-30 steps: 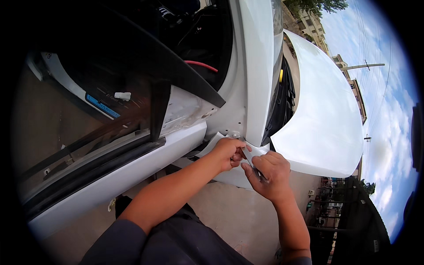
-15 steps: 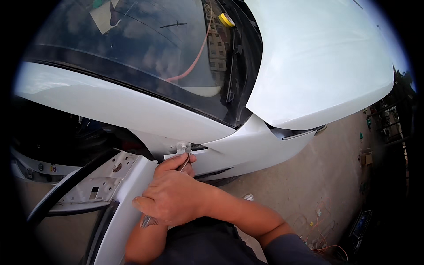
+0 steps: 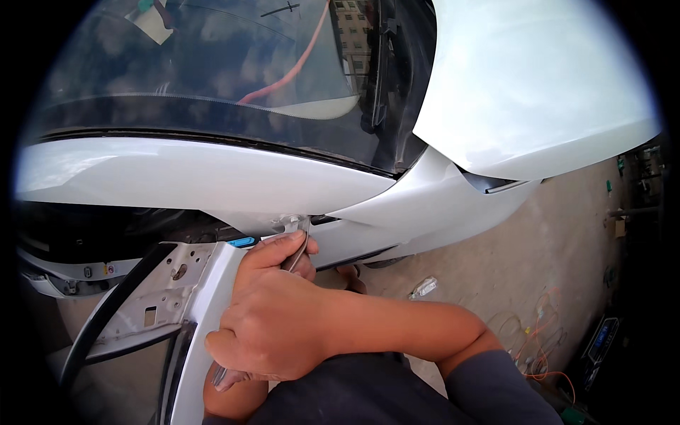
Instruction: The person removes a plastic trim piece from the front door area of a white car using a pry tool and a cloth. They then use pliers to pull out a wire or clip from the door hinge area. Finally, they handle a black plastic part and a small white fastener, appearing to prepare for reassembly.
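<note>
Outdoor yard, bare concrete ground along the right side, with one white car filling most of the view. One windscreen spans the upper left, dark and reflective; one orange cable shows behind the glass. One raised white bonnet occupies the upper right. One white front wing runs from the base of the windscreen toward the right edge. One open door stands at lower left, its inner edge bare white metal with punched holes and a black rubber seal curving beside it.

Both forearms enter from the lower edge, and a dark grey sleeve covers the right upper arm. Right hand lies uppermost, crossing to the left, clenched around one metal spanner. The shaft passes under the palm: its head emerges above the index finger and sits against a small metal bracket at the corner where pillar and wing meet; its other end shows below the hand near the door edge. Left hand is mostly hidden beneath the right one; only a rounded part shows at the bottom, just beside the tool's lower end, and I cannot tell whether it grips anything.

One small clear plastic item lies on the ground below the wing. Loose orange wires lie on the ground toward the lower right corner.
</note>
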